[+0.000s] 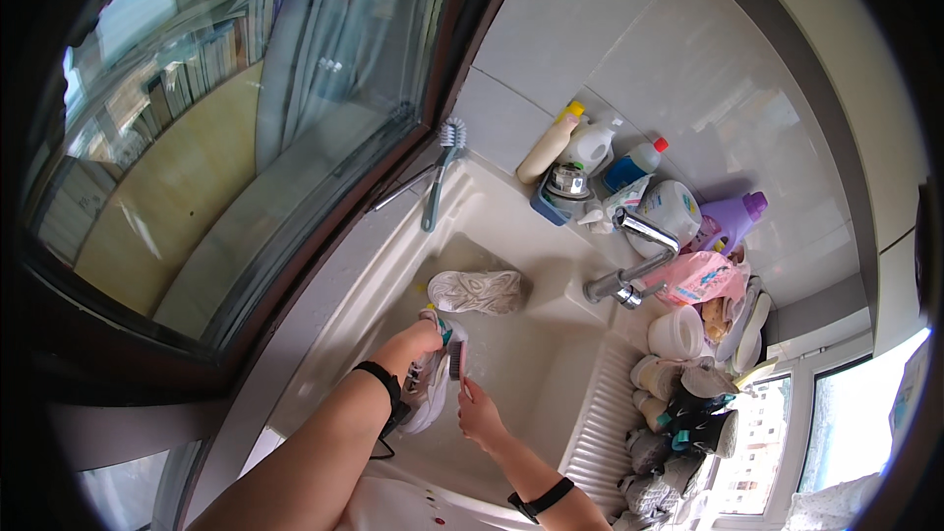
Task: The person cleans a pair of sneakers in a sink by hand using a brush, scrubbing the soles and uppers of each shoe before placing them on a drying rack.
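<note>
In the head view my left hand grips a white sneaker at its heel end, over the basin of a utility sink. My right hand is closed on the pink handle of a scrub brush, whose dark bristles touch the sneaker's side. A second shoe lies sole up against the basin's far wall, its pale sole facing me. Part of the held sneaker is hidden behind my left hand and wrist.
A chrome faucet reaches over the sink's right edge. Bottles, including a purple detergent jug, line the wall. A dish brush rests on the far left rim. Several shoes are piled beyond the ribbed washboard. A glass window borders the left.
</note>
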Tool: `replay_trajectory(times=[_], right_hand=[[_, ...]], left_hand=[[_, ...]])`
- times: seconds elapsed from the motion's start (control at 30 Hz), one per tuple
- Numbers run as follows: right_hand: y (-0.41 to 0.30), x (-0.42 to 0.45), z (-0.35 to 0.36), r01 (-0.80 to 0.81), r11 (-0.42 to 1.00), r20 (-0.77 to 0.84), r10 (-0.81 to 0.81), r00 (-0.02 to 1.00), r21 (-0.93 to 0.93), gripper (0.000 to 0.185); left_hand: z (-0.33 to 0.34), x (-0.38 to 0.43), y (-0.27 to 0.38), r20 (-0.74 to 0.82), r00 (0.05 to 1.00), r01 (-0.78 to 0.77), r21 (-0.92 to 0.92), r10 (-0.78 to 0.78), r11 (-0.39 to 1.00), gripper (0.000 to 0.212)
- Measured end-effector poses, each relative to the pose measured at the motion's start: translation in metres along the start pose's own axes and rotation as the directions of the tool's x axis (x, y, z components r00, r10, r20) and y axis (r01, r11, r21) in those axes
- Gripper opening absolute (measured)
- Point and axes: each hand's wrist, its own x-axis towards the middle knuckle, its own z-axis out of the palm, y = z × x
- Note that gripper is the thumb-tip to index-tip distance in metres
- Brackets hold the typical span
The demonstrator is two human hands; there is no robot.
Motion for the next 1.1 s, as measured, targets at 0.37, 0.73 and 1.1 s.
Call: replay_trajectory(times=[0.37, 0.73, 1.1], right_hand=[[0.077, 0.124, -0.031, 0.205, 0.973, -0.198, -0.223, 0.955, -0.105, 0.036], [0.015, 0.011, -0.061, -0.252, 0.959, 0.085, 0.243, 0.966, 0.130, 0.036], [-0.018, 0.099, -0.054, 0.250, 0.907, 0.147, -0.212, 0.966, -0.338, 0.032]], left_hand=[[0.031, -0.028, 0.035, -0.005, 0.998, -0.044, 0.678, 0.065, 0.733, 0.058], [0.003, -0.058, 0.028, 0.161, 0.987, -0.128, 0.822, -0.011, 0.556, 0.074], [0.047, -0.072, 0.035, 0.155, 0.986, -0.130, 0.945, -0.059, 0.299, 0.057]])
